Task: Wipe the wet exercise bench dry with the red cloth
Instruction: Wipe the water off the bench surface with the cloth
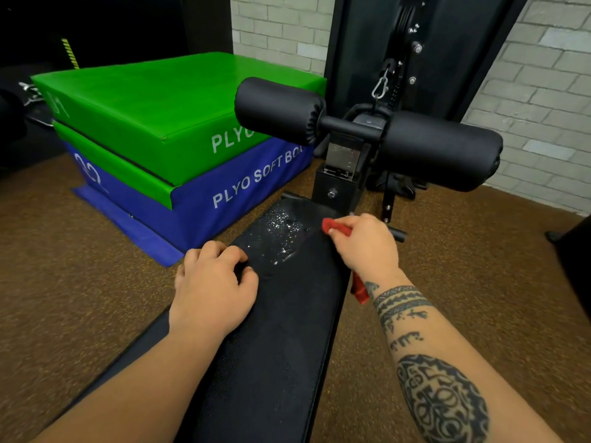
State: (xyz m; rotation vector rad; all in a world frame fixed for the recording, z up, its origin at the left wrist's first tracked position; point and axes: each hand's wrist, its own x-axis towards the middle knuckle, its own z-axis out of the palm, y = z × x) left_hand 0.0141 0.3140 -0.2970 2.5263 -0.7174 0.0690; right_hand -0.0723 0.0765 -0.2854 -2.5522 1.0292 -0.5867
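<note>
The black padded exercise bench [281, 330] runs from the bottom of the view up toward the middle. Water droplets [281, 228] glisten on its far end. My right hand [364, 247] grips the red cloth [332, 226] at the bench's far right edge, just right of the droplets; a strip of the cloth hangs out below my wrist. My left hand [212, 289] rests on the bench's left edge with its fingers curled over the pad, just this side of the wet patch.
Two black foam rollers [441, 148] on a bar stand beyond the bench's far end, in front of a black machine frame [383, 52]. A green and blue stack of plyo soft boxes [166, 129] sits on the left. Brown speckled floor lies on both sides; a brick wall stands behind.
</note>
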